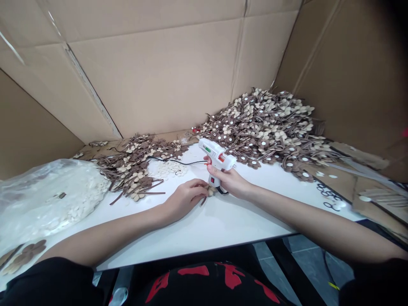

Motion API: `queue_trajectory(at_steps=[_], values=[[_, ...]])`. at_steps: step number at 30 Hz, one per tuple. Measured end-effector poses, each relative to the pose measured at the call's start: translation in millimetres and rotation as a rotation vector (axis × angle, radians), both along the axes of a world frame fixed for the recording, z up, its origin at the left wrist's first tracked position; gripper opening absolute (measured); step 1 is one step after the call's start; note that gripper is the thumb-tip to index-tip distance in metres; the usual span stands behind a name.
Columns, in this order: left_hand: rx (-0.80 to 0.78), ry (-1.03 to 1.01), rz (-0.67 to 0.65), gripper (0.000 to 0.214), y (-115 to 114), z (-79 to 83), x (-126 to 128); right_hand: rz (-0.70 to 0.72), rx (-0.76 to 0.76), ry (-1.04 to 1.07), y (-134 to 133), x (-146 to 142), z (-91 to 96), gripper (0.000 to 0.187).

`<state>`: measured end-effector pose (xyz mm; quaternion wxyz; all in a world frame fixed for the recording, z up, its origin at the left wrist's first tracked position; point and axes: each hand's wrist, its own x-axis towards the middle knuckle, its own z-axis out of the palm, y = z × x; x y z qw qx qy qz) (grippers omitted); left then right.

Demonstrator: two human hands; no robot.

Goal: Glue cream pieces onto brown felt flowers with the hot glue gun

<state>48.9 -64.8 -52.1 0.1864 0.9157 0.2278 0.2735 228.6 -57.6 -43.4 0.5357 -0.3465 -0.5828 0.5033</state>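
Observation:
My right hand (232, 179) is wrapped round the handle of a white hot glue gun (214, 149), which has orange parts and a black cord. Beside it, my left hand (185, 196) pinches the edge of a cream felt flower (211, 191) with a brown strip trailing toward me. The flower sits just below the gun's handle and is partly hidden by the fingers and the gun. A scatter of small white discs (174, 168) lies beyond my left hand on the white table (219, 225).
A large pile of brown and cream felt flowers (264, 127) rises at the back right; a smaller pile (135, 165) lies back left. A clear plastic bag of white discs (54, 195) stands at left. Black rings (328, 193) lie at right. Cardboard walls (159, 76) enclose the table.

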Motion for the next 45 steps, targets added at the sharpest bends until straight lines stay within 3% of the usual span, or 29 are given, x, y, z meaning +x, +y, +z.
queue_trajectory(at_steps=[6,11,26,36,39,45], values=[[0.014,-0.010,0.037,0.018,0.3,-4.4,-1.0,0.000,-0.094,-0.155,2.0,-4.4,0.3,0.039],[0.006,0.001,0.036,0.018,-0.2,-3.8,-1.0,0.035,-0.108,-0.132,0.4,-5.7,-0.3,0.038],[0.083,0.028,0.068,0.017,-1.1,-4.7,-3.6,0.023,0.129,-0.323,-8.6,-5.8,-8.5,0.030],[0.093,0.030,0.071,0.018,-1.5,-5.2,-3.3,0.078,0.089,-0.300,-8.2,-7.2,-9.6,0.031],[0.077,0.039,0.072,0.018,-2.6,-3.0,-2.7,0.035,0.073,-0.241,-8.1,-7.9,-6.3,0.035],[0.047,0.039,0.090,0.017,-6.7,0.7,-2.0,-0.235,0.145,-0.129,-0.4,-0.4,3.5,0.037]])
